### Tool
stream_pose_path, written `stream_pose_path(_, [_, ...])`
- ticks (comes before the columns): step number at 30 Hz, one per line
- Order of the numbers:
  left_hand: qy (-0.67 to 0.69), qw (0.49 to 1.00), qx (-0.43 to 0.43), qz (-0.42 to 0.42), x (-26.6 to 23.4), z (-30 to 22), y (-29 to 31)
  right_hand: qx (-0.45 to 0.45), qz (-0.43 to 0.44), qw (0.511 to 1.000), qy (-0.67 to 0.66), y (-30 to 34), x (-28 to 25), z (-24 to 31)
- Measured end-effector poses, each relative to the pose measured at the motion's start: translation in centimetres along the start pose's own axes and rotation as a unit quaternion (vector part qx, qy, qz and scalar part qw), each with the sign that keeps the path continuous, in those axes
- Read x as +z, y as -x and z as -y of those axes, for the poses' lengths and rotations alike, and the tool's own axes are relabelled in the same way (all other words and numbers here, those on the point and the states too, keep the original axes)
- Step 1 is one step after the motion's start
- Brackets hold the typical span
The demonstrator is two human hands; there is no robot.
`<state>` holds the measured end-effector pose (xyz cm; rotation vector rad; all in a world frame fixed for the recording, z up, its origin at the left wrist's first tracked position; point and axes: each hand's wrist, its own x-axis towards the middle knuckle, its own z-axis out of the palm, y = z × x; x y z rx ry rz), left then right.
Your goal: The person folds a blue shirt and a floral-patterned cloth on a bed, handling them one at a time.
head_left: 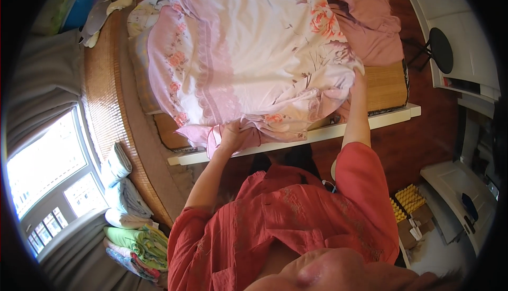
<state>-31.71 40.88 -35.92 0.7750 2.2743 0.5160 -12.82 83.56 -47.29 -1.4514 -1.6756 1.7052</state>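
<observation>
A white and pink floral quilt (pixel 254 52) spreads over the bed, rumpled along its near edge. At that edge my left hand (pixel 231 135) is closed on a bunched pink fold of it. Farther right, my right hand (pixel 358 79) grips the quilt's right near side, its fingers partly hidden by the cloth. Both arms reach forward, and the fabric gathers in folds between my hands.
The white bed frame edge (pixel 296 144) runs just in front of me. A dusty pink cloth (pixel 370 26) lies heaped at the right, beside bare woven matting (pixel 389 87). Folded bedding (pixel 140 243) is stacked by the window at left. A round black stool (pixel 441 50) stands right.
</observation>
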Motion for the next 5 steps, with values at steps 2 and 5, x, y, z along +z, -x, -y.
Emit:
stream_pose_path(2, [0.016,1.0,-0.013,0.021,0.0,0.0,0.0,0.051,0.108,0.989,-0.083,0.1,2.8,5.7])
stream_pose_path(5, [0.039,0.999,0.023,0.018,-1.2,0.0,0.8,0.053,0.219,0.973,-0.057,2.6,6.6,11.8])
